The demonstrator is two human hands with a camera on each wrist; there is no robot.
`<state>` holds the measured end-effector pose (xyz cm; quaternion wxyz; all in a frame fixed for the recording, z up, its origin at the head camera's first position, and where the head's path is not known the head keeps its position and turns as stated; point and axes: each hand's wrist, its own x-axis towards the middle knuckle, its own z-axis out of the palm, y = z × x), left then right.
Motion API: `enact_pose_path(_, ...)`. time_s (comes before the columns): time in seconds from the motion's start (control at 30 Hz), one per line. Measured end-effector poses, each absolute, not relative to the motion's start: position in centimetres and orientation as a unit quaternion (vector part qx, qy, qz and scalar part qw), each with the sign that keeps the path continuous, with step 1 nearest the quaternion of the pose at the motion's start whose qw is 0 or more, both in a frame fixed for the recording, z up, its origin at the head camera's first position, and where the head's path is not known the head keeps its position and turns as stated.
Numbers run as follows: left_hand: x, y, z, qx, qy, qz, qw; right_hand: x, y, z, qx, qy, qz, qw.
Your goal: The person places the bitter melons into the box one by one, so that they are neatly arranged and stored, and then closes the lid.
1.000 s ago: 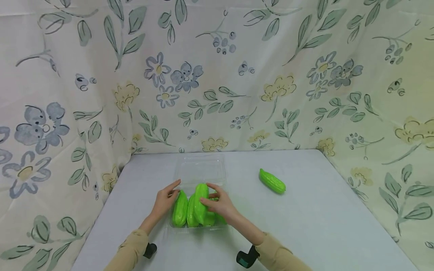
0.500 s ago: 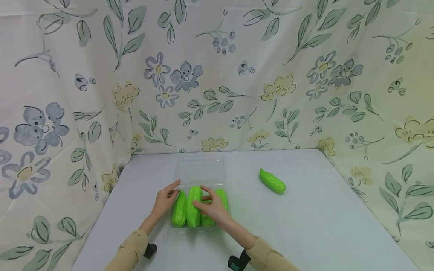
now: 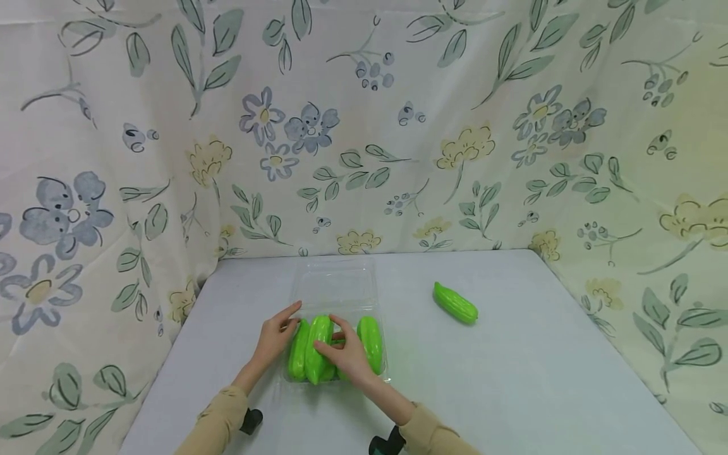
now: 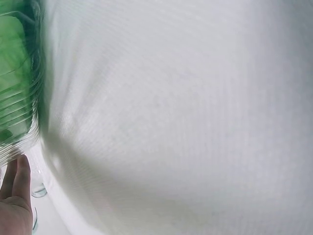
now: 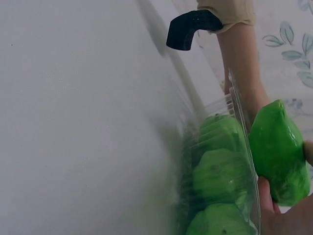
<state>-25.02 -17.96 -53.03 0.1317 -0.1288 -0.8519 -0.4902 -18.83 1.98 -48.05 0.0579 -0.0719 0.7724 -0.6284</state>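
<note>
My right hand [image 3: 349, 356] grips a bright green bitter melon [image 3: 320, 344] between thumb and fingers, over the left part of a clear plastic container [image 3: 385, 360]. In the right wrist view this bitter melon [image 5: 276, 152] tilts above the container's rim [image 5: 250, 171]. Inside, one bitter melon [image 3: 297, 360] lies along the left wall and another [image 3: 371, 344] along the right. Those between are mostly hidden by the right hand and its load. My left hand [image 3: 275, 333] touches the container's upper left edge; in the left wrist view its straight fingers [image 4: 22, 176] reach the outer wall.
The container's transparent lid [image 3: 335, 284] lies folded back behind it. A single bitter melon [image 3: 456, 304] rests on the white table [image 3: 512, 379] to the right. Floral cloth [image 3: 364, 126] hangs behind and at both sides. Black wrist-camera mounts [image 3: 251, 421] stick out below the sleeves.
The right hand has carried its bitter melon leftward across the container and slightly lower. The right-hand bitter melon inside has come into view. The left hand has stayed in place.
</note>
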Motion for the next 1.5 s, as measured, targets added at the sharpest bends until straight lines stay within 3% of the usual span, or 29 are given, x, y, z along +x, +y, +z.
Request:
enact_pose_path(0.9, -25.2, -17.8, -53.6, -0.139, -0.844, -0.494, 0.153, -19.6, 0.6, -49.0, -0.124, 0.836, -0.534, 0.016)
enact_pose_path(1.5, -25.2, -18.1, -53.2, -0.135, -0.846, -0.498, 0.136, -19.3, 0.3, -49.1, -0.128, 0.83, -0.543, 0.003)
